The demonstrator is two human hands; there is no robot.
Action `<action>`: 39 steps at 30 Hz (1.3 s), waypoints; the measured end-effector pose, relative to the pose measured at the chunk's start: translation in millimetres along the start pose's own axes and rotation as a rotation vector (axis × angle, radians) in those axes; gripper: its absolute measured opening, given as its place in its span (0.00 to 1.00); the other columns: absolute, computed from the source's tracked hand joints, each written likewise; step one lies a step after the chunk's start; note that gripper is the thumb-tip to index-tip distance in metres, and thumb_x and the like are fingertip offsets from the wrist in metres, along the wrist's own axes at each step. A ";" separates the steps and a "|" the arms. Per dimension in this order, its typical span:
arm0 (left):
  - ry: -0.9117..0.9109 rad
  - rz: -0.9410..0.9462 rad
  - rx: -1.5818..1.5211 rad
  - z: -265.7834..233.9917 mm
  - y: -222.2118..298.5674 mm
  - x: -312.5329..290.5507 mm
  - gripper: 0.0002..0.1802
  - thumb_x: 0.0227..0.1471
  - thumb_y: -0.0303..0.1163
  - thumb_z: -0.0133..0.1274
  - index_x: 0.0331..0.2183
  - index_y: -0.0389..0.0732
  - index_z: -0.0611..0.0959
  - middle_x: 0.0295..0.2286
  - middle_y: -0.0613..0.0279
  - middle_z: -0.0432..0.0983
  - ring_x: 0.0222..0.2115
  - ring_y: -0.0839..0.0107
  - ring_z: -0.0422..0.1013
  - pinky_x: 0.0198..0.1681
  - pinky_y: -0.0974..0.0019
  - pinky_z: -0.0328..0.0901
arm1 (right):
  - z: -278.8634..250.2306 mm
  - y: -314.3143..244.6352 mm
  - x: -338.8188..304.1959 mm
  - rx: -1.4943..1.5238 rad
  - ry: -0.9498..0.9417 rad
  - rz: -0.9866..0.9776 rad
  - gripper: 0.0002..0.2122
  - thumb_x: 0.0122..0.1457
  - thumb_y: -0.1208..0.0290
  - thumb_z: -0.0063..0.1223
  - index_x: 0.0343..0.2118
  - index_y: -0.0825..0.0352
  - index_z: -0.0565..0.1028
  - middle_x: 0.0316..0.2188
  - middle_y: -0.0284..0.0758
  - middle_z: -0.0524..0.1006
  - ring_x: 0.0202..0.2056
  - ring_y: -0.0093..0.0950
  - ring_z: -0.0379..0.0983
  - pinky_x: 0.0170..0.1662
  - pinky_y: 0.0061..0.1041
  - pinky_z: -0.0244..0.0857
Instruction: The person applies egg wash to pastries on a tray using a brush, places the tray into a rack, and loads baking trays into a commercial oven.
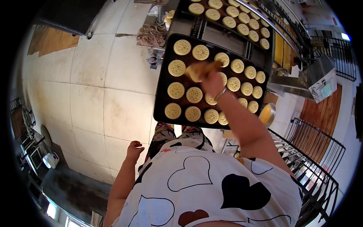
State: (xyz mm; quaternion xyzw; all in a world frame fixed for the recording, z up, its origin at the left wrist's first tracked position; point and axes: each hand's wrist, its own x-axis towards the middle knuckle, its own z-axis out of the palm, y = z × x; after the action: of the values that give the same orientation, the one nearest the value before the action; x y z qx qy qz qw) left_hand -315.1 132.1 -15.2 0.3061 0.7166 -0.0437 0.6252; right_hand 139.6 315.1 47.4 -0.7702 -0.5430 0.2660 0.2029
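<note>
A dark baking tray [162, 81] lies before me, with rows of round, pale pastries [176, 90] whose tops are stamped with a raised pattern and whose edges are scalloped. Over the tray's second row, my right hand [213, 84] is closed around a brush [194, 72] with a tan head, smeared by motion. It hides a few pastries beneath it; whether the bristles touch one, I cannot tell. My left hand [135, 149] hangs low beside my body, away from the tray, its fingers loosely bent and apart, holding nothing.
Just beyond, a second tray [207, 23] of similar pastries rests on a metal conveyor machine [227, 36]. A bowl of yellow liquid [267, 114] stands at the tray's right. Black metal racks [314, 162] are farther right. A bundle of string-like strands [152, 36] sits at the upper left.
</note>
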 end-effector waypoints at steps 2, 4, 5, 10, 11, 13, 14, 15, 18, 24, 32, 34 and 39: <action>-0.006 -0.004 0.036 3.2 12.9 1.0 0.23 0.39 0.24 0.59 0.40 0.37 0.71 0.36 0.57 0.74 0.34 0.70 0.72 0.35 0.69 0.66 | -31.1 44.7 41.3 -0.060 0.193 -0.007 0.14 0.52 0.60 0.51 0.26 0.69 0.75 0.19 0.46 0.75 0.24 0.44 0.72 0.27 0.37 0.66; -0.010 0.005 0.042 9.3 14.2 -0.5 0.23 0.39 0.24 0.59 0.40 0.37 0.71 0.37 0.58 0.74 0.34 0.70 0.72 0.34 0.69 0.66 | -41.4 46.6 35.8 0.040 0.146 -0.019 0.09 0.53 0.66 0.51 0.35 0.64 0.75 0.26 0.41 0.77 0.28 0.37 0.74 0.31 0.32 0.68; -0.013 0.010 0.047 12.5 15.0 -0.7 0.23 0.39 0.24 0.59 0.40 0.37 0.71 0.37 0.58 0.74 0.34 0.70 0.72 0.34 0.69 0.66 | -40.2 45.0 20.5 -0.016 0.085 0.000 0.12 0.55 0.71 0.51 0.43 0.62 0.74 0.33 0.36 0.79 0.32 0.31 0.75 0.36 0.27 0.68; -0.040 0.016 0.106 35.3 23.5 0.3 0.23 0.39 0.23 0.59 0.40 0.38 0.71 0.37 0.58 0.73 0.33 0.71 0.71 0.31 0.70 0.66 | -19.1 28.8 -116.8 0.198 -0.349 -0.106 0.11 0.57 0.70 0.47 0.43 0.59 0.73 0.39 0.34 0.75 0.42 0.33 0.71 0.45 0.28 0.65; -0.048 0.022 0.134 40.3 28.9 1.6 0.23 0.39 0.23 0.59 0.40 0.38 0.71 0.37 0.58 0.73 0.33 0.71 0.71 0.31 0.70 0.66 | -13.3 35.9 -141.7 0.408 -0.221 -0.092 0.11 0.55 0.67 0.49 0.42 0.53 0.74 0.42 0.35 0.75 0.37 0.35 0.74 0.38 0.30 0.69; -0.057 0.034 0.126 48.6 31.3 4.8 0.23 0.38 0.23 0.59 0.40 0.38 0.71 0.36 0.58 0.73 0.33 0.71 0.71 0.29 0.70 0.65 | -26.1 62.0 -147.3 0.357 -0.209 -0.077 0.12 0.54 0.68 0.50 0.42 0.56 0.74 0.42 0.35 0.74 0.39 0.34 0.73 0.42 0.30 0.67; -0.059 0.038 0.119 54.2 31.4 5.6 0.23 0.38 0.22 0.59 0.40 0.38 0.71 0.36 0.59 0.73 0.33 0.71 0.71 0.29 0.70 0.65 | -45.9 80.8 -136.3 0.267 -0.145 -0.079 0.12 0.53 0.69 0.50 0.42 0.56 0.74 0.41 0.35 0.75 0.39 0.36 0.73 0.42 0.31 0.66; -0.067 0.040 0.123 61.7 39.7 2.6 0.23 0.38 0.22 0.59 0.40 0.38 0.71 0.35 0.58 0.73 0.31 0.71 0.70 0.28 0.71 0.65 | -55.9 121.8 -124.9 0.335 -0.022 0.065 0.11 0.55 0.66 0.49 0.41 0.58 0.75 0.40 0.38 0.75 0.39 0.38 0.72 0.40 0.34 0.66; -0.069 0.053 0.151 81.4 64.7 -4.3 0.23 0.36 0.20 0.59 0.38 0.36 0.71 0.34 0.56 0.72 0.28 0.72 0.69 0.27 0.71 0.64 | -133.0 204.1 -78.4 -0.066 0.294 0.337 0.15 0.54 0.57 0.48 0.33 0.65 0.77 0.23 0.46 0.76 0.29 0.43 0.73 0.30 0.36 0.67; -0.101 0.109 0.188 121.4 77.2 -9.6 0.24 0.36 0.19 0.59 0.39 0.36 0.71 0.35 0.55 0.72 0.30 0.70 0.70 0.29 0.70 0.66 | -149.7 270.0 -130.9 -0.132 0.145 0.112 0.12 0.54 0.63 0.50 0.40 0.61 0.74 0.29 0.39 0.76 0.30 0.36 0.73 0.33 0.31 0.67; -0.129 0.064 0.195 166.4 84.7 -24.1 0.24 0.36 0.19 0.59 0.39 0.36 0.70 0.36 0.55 0.71 0.33 0.68 0.69 0.32 0.69 0.66 | -166.7 236.1 -220.8 0.629 -0.201 0.175 0.13 0.56 0.68 0.48 0.44 0.61 0.74 0.41 0.33 0.74 0.43 0.22 0.69 0.44 0.23 0.62; -0.118 0.046 0.236 170.3 83.2 -26.0 0.24 0.37 0.19 0.59 0.40 0.36 0.70 0.37 0.56 0.71 0.34 0.68 0.70 0.35 0.69 0.67 | -183.6 261.6 -176.4 0.482 -0.055 0.268 0.13 0.56 0.69 0.48 0.44 0.63 0.74 0.38 0.34 0.75 0.39 0.22 0.70 0.43 0.23 0.62; -0.095 0.027 0.258 179.3 92.9 -38.1 0.24 0.37 0.20 0.59 0.40 0.36 0.70 0.37 0.56 0.71 0.35 0.68 0.71 0.37 0.68 0.67 | -212.0 334.9 -39.8 0.166 0.387 0.259 0.12 0.53 0.67 0.51 0.37 0.68 0.75 0.31 0.41 0.78 0.35 0.33 0.75 0.40 0.27 0.66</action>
State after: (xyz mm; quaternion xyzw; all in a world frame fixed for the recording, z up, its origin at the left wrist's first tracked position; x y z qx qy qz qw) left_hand -112.2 112.8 11.2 0.3911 0.6703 -0.1416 0.6145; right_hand 506.4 162.7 18.0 -0.8506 -0.3670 0.1811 0.3301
